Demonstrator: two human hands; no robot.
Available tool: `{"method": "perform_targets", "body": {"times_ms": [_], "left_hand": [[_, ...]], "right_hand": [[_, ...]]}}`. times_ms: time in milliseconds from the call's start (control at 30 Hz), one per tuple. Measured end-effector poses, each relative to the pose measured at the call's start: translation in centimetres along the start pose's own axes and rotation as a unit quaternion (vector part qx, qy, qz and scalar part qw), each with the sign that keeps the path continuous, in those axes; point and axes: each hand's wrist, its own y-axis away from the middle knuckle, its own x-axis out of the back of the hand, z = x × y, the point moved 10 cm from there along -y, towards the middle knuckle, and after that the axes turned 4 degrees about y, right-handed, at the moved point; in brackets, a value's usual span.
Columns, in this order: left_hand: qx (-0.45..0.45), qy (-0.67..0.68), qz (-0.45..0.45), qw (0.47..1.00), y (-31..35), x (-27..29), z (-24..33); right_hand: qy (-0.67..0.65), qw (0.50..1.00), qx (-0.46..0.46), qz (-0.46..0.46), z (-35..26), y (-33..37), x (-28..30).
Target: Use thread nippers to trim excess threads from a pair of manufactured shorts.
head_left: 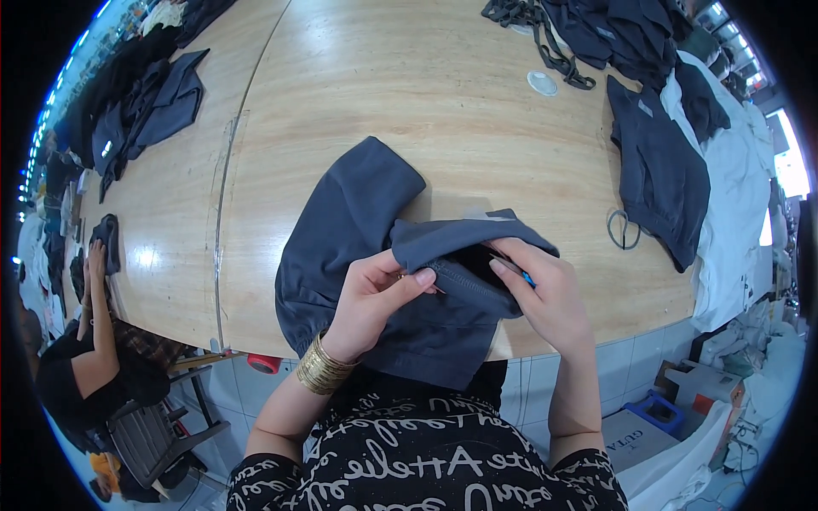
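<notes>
A dark grey-blue garment (341, 221) lies bunched at the table's near edge, with part of it hanging toward my lap. My left hand (375, 294), a wide gold bangle on its wrist, is closed on the rim of an opening in the cloth, pinching it between thumb and fingers beside a stitched seam. At the other side of that opening, my right hand (541, 285) is closed around a small tool with a blue part (528, 278); its kind is mostly hidden by the fingers. The right fingers also touch the raised cloth, and the opening's inside is dark.
Dark garments lie at the far left (170, 102) and right (660, 170), with white cloth (741, 204) along the right edge. A round clear disc (542, 83) rests near dark straps (558, 60). Another person (98, 366) works at left beside a chair (153, 439). Boxes stand lower right.
</notes>
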Motion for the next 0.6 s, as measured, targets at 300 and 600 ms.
{"method": "perform_targets", "body": {"times_ms": [300,600], "left_hand": [[0.090,-0.066,-0.105,0.988,0.5,-0.9,-2.1],[0.028,0.048,-0.036,0.998,0.3,0.5,-2.0]], "right_hand": [[-0.081,0.987,0.082,-0.111,-1.8,-5.7,-5.2],[-0.141,0.986,-0.046,-0.073,2.8,-7.5,-7.4]]}}
